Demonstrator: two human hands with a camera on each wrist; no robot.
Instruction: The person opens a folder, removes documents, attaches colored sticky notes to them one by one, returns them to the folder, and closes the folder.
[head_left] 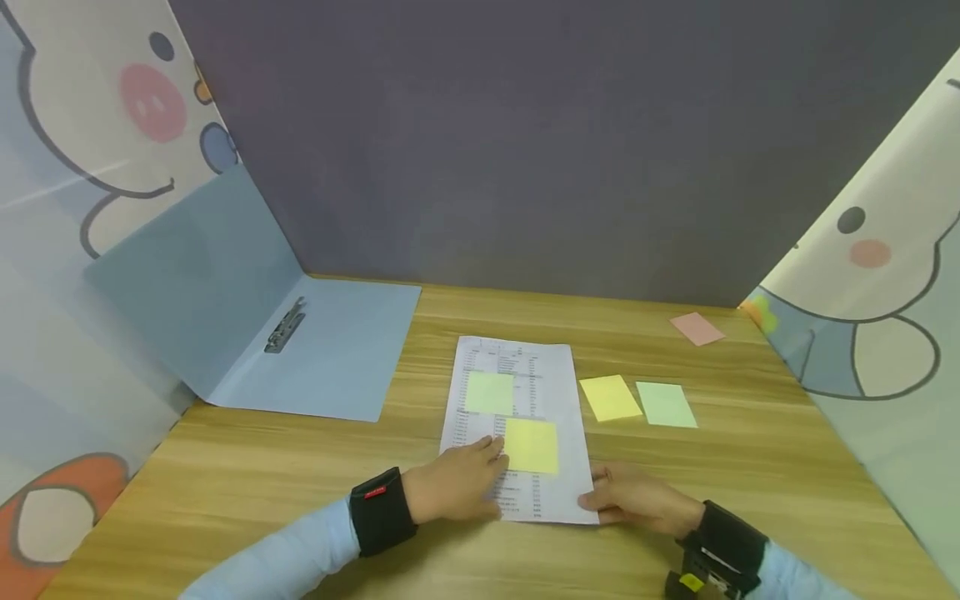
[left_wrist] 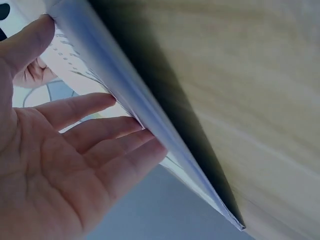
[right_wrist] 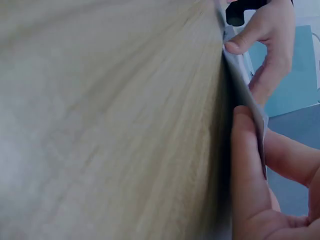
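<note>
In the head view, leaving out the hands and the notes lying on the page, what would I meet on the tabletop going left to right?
Open blue folder → printed page → loose yellow note → loose green note → pink note.

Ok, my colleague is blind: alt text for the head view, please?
A left hand rests on a printed paper while the right hand pinches its near right corner. A green sticky note and a yellow sticky note lie on it; on the wooden table, three loose sticky notes lie right, an open blue clip folder left.
</note>
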